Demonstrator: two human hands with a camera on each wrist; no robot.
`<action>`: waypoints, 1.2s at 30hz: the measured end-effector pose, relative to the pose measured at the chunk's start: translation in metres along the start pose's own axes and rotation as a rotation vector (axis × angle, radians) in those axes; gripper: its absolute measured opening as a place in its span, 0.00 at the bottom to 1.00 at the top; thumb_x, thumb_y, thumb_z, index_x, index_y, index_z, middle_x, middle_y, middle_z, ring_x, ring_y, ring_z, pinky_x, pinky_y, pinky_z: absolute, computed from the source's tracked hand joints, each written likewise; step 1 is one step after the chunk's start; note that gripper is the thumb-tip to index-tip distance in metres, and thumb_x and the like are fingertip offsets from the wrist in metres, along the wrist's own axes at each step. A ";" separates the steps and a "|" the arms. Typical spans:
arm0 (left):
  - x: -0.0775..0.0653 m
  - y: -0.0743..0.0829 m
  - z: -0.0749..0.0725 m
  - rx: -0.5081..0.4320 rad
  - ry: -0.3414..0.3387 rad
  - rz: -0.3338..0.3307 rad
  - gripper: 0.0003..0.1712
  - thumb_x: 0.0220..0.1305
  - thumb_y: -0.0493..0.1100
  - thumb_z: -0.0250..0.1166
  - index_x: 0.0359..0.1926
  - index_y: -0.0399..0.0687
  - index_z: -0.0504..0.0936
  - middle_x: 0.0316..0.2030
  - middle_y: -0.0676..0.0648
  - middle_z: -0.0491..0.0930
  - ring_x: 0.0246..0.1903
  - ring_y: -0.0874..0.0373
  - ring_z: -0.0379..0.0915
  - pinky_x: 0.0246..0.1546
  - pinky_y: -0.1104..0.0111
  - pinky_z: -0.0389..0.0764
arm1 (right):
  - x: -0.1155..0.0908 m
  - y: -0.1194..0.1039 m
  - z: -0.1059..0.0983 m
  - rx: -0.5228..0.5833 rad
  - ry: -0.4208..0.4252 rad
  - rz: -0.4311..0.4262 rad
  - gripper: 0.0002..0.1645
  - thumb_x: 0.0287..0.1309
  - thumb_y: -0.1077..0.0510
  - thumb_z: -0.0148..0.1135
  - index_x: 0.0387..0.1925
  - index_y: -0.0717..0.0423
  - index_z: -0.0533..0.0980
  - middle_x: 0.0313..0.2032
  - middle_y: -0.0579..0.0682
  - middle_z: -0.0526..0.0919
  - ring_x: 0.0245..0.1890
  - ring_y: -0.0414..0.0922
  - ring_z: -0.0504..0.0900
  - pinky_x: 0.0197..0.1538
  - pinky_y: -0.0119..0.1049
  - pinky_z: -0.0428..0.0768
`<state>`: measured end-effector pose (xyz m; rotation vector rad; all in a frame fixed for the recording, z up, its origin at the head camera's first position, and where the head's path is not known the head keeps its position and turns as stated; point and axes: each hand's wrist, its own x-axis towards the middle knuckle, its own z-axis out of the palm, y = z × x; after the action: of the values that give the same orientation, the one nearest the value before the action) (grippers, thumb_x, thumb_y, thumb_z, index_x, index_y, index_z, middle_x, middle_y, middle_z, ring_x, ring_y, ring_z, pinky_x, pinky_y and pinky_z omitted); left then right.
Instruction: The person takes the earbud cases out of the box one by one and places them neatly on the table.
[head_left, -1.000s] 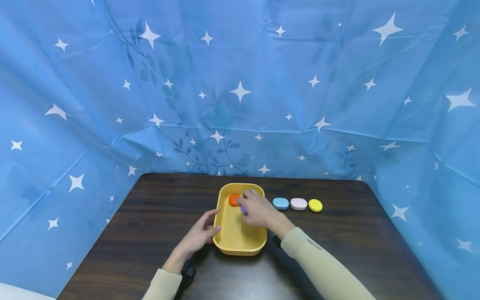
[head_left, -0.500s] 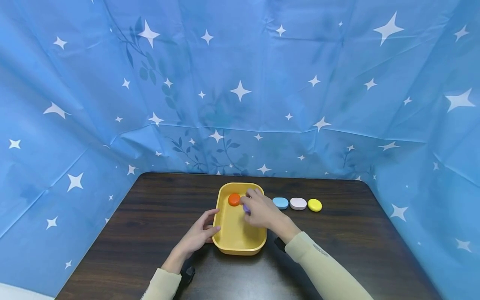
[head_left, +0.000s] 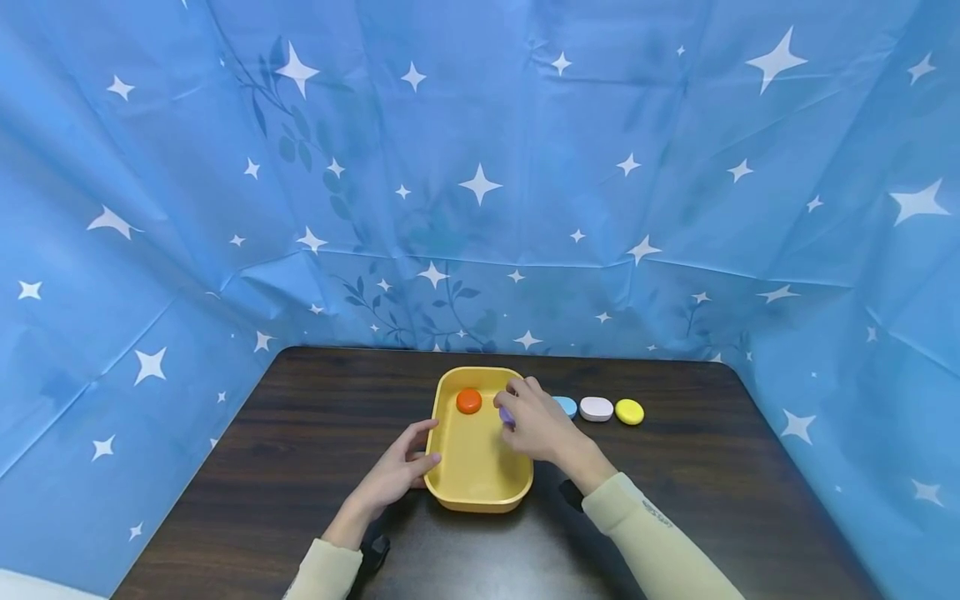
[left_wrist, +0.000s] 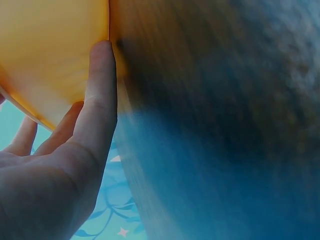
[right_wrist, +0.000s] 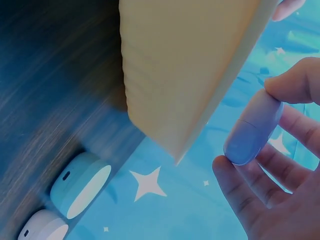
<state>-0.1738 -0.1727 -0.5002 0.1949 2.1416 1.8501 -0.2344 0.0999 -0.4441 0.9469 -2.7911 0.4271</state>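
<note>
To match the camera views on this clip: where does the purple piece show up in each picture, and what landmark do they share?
Head: purple piece, just right of centre below mid-height, in the right hand's grip.
Left wrist: not in it.
Right wrist: right half, around mid-height, between thumb and fingers.
Shared landmark: yellow tray, visible in all three.

Raised walls [head_left: 480, 505] fence the free near end of the tray [head_left: 474, 467]

Left hand [head_left: 395, 469] is spread; right hand [head_left: 542, 425] pinches.
</note>
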 end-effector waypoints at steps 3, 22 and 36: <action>0.000 0.000 0.000 0.000 -0.003 -0.003 0.36 0.74 0.43 0.62 0.77 0.48 0.58 0.74 0.33 0.57 0.58 0.40 0.76 0.51 0.53 0.84 | -0.002 0.003 -0.001 0.005 0.007 0.015 0.14 0.55 0.57 0.67 0.46 0.51 0.81 0.45 0.49 0.74 0.43 0.47 0.67 0.41 0.37 0.77; 0.001 0.000 0.000 -0.002 -0.006 -0.009 0.35 0.75 0.42 0.60 0.77 0.48 0.58 0.74 0.33 0.57 0.60 0.40 0.75 0.52 0.52 0.83 | -0.017 0.025 -0.004 -0.031 0.014 0.087 0.17 0.55 0.58 0.68 0.48 0.53 0.82 0.44 0.50 0.74 0.42 0.48 0.68 0.42 0.38 0.77; 0.001 -0.003 -0.001 0.004 -0.013 -0.003 0.36 0.75 0.44 0.62 0.77 0.48 0.57 0.73 0.33 0.58 0.59 0.41 0.76 0.51 0.52 0.83 | -0.031 0.039 -0.009 -0.023 0.048 0.152 0.18 0.55 0.58 0.70 0.48 0.53 0.82 0.46 0.52 0.75 0.44 0.49 0.69 0.43 0.42 0.79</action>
<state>-0.1749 -0.1736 -0.5028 0.2032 2.1362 1.8378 -0.2332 0.1500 -0.4520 0.7135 -2.8283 0.4313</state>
